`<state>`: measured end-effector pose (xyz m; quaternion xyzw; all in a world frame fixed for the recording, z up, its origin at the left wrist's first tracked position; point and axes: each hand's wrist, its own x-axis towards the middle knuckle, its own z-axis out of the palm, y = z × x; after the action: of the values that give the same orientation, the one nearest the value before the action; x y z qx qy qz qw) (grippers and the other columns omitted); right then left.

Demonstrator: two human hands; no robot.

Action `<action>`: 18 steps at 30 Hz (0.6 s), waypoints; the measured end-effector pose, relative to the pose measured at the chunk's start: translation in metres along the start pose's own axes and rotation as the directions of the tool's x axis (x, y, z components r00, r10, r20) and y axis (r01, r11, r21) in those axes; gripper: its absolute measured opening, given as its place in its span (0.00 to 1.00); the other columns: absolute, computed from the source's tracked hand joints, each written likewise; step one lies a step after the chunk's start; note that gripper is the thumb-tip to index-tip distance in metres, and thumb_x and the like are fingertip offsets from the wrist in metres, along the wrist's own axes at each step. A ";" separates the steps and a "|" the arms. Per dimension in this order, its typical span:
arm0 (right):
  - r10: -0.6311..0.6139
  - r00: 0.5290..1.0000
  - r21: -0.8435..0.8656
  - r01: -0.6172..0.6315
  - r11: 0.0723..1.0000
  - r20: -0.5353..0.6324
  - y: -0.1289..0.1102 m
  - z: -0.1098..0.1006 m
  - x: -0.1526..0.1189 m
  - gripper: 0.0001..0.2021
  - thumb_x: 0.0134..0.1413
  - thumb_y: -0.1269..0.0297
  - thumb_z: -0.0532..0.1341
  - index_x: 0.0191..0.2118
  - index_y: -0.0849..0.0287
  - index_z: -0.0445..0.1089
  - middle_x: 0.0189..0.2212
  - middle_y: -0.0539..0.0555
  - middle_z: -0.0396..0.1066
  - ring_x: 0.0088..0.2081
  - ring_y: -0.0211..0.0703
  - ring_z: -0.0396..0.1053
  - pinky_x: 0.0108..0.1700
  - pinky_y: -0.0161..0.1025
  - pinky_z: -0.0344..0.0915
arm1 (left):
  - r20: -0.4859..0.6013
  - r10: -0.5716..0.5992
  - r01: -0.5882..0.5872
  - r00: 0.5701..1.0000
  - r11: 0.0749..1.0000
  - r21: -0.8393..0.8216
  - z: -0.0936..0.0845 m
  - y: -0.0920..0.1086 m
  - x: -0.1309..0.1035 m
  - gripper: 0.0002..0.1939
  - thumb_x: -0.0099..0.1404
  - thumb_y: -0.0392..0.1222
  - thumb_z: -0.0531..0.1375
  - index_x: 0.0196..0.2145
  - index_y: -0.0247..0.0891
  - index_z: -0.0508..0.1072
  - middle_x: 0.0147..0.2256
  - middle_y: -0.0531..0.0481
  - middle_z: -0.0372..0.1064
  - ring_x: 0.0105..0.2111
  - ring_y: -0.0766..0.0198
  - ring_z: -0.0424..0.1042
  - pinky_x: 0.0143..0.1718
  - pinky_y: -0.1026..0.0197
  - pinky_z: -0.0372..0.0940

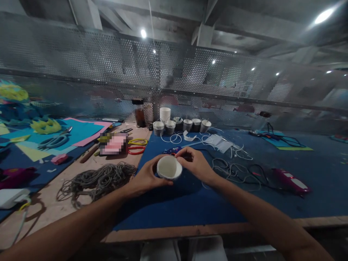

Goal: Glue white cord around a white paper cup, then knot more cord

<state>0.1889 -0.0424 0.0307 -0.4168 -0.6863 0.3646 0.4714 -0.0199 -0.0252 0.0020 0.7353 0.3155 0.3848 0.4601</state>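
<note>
We see two bare hands in the middle of the frame, above a blue table top [168,214]. The left hand [146,177] holds a small white cup [169,167], with its fingers wrapped round the side. The cup is tipped so that we look down into it. The right hand [196,164] pinches the cup's rim at the upper right, with finger and thumb close together. It may hold something tiny there too, but that spot is too small for us to be sure.

Just above the hands, we see a row of small cups [187,125] with dark outsides. Behind the row, a stack of white cups [165,113] stands up. A brown jar [139,114] with a dark lid is left of them.

White string [236,174] lies in loops to the right of the hands, and a shiny pink tool [292,181] lies farther right. At the left, a messy pile of gray cord [100,179] sits on a pale board. Above it are red-handled pliers [136,150]. Blue scissors [56,140] lie on bright paper [81,127] at the left side of the frame.
</note>
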 end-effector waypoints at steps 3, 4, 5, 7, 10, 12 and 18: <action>-0.039 0.999 0.008 0.039 0.999 -0.029 0.001 0.002 0.000 0.09 0.60 0.60 0.60 0.41 0.58 0.74 0.39 0.53 0.76 0.40 0.41 0.72 0.46 0.39 0.67 | -0.069 0.012 -0.011 0.998 1.000 0.017 -0.002 0.003 0.001 0.41 0.41 0.44 0.75 0.53 0.34 0.67 0.50 0.41 0.72 0.50 0.50 0.70 0.54 0.55 0.63; -0.041 0.999 0.034 0.042 0.999 -0.031 0.001 0.002 -0.001 0.10 0.61 0.59 0.59 0.43 0.57 0.73 0.40 0.53 0.75 0.42 0.42 0.72 0.47 0.40 0.67 | -0.092 0.000 0.001 0.996 1.000 0.010 -0.004 0.003 0.002 0.41 0.42 0.44 0.75 0.53 0.34 0.68 0.50 0.41 0.72 0.50 0.50 0.70 0.53 0.55 0.63; -0.043 0.998 0.063 0.045 0.997 -0.034 0.002 0.003 -0.001 0.11 0.62 0.58 0.58 0.44 0.57 0.73 0.41 0.53 0.75 0.42 0.42 0.72 0.47 0.41 0.67 | -0.112 -0.018 0.017 0.994 1.000 -0.010 -0.006 0.002 0.003 0.40 0.42 0.44 0.75 0.53 0.34 0.68 0.49 0.42 0.73 0.49 0.50 0.70 0.52 0.55 0.64; -0.067 0.997 0.083 0.071 0.994 -0.044 0.002 0.005 -0.002 0.11 0.62 0.58 0.58 0.46 0.55 0.72 0.42 0.53 0.74 0.43 0.43 0.72 0.48 0.41 0.68 | -0.137 -0.068 0.056 0.988 0.995 -0.088 -0.010 -0.002 0.005 0.38 0.44 0.44 0.74 0.52 0.34 0.69 0.48 0.42 0.74 0.48 0.50 0.71 0.50 0.55 0.65; -0.164 0.984 -0.016 0.164 0.986 -0.071 0.000 0.007 -0.006 0.10 0.62 0.59 0.60 0.47 0.52 0.72 0.44 0.52 0.73 0.45 0.43 0.71 0.48 0.42 0.67 | -0.112 -0.117 0.087 0.987 0.965 -0.249 -0.013 -0.007 0.007 0.36 0.46 0.44 0.73 0.52 0.33 0.70 0.48 0.39 0.74 0.47 0.50 0.71 0.47 0.56 0.66; -0.235 0.968 -0.095 0.227 0.969 -0.084 -0.002 0.008 -0.008 0.09 0.61 0.61 0.60 0.45 0.51 0.74 0.43 0.52 0.71 0.45 0.43 0.70 0.47 0.41 0.67 | -0.062 -0.129 0.102 0.990 0.938 -0.331 -0.012 -0.007 0.007 0.36 0.46 0.44 0.73 0.52 0.32 0.70 0.48 0.38 0.74 0.45 0.51 0.72 0.45 0.56 0.67; -0.364 0.929 -0.216 0.343 0.914 -0.066 -0.004 0.005 -0.009 0.05 0.60 0.65 0.62 0.40 0.52 0.75 0.37 0.52 0.68 0.41 0.42 0.68 0.45 0.40 0.67 | 0.031 -0.145 0.143 0.989 0.876 -0.460 -0.008 -0.004 0.005 0.34 0.48 0.43 0.72 0.52 0.32 0.70 0.49 0.37 0.73 0.43 0.51 0.73 0.43 0.56 0.67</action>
<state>0.1855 -0.0532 0.0301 -0.3496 -0.7579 0.1800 0.5206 -0.0249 -0.0166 0.0021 0.5786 0.2698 0.4152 0.6481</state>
